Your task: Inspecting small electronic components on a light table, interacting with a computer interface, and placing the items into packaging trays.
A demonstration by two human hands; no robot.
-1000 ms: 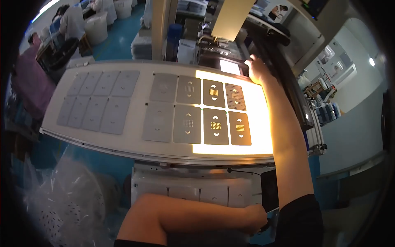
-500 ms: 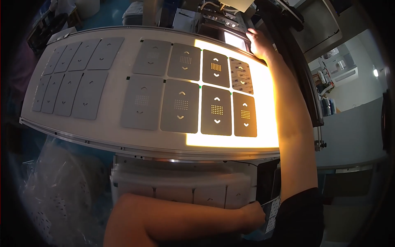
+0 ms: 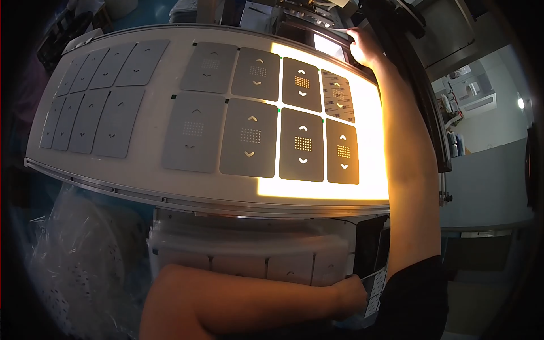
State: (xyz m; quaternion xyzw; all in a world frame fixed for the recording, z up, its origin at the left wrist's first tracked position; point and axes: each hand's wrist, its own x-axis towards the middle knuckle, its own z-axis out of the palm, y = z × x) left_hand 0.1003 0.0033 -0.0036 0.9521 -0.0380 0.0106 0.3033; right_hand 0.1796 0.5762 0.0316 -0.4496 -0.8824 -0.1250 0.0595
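Over the lit far right end of a long light table [image 3: 187, 190], my right arm stretches to the far edge. There my right hand [image 3: 365, 50] is closed, with a thin pale edge at its fingertips that is too small to name. Grey rectangular panels [image 3: 249, 136] with arrow cut-outs and dot grids lie in two rows on the table. One patterned panel [image 3: 339, 95] is in the far right corner of this group. Low in front, my left hand [image 3: 350, 294] is closed beside a pale patterned sheet [image 3: 374, 294]; whatever its fingers hold is hidden.
More grey panels [image 3: 116, 122] lie at the table's left. Below the front rail, clear film covers a stack of panels [image 3: 289, 266]. Crumpled clear plastic [image 3: 85, 243] hangs at the lower left. A dark machine beam [image 3: 405, 73] runs along the right end.
My right hand has shifted slightly farther away, and a thin pale edge now shows at its fingertips. The whole view has moved a little. My left hand stays closed in nearly the same place.
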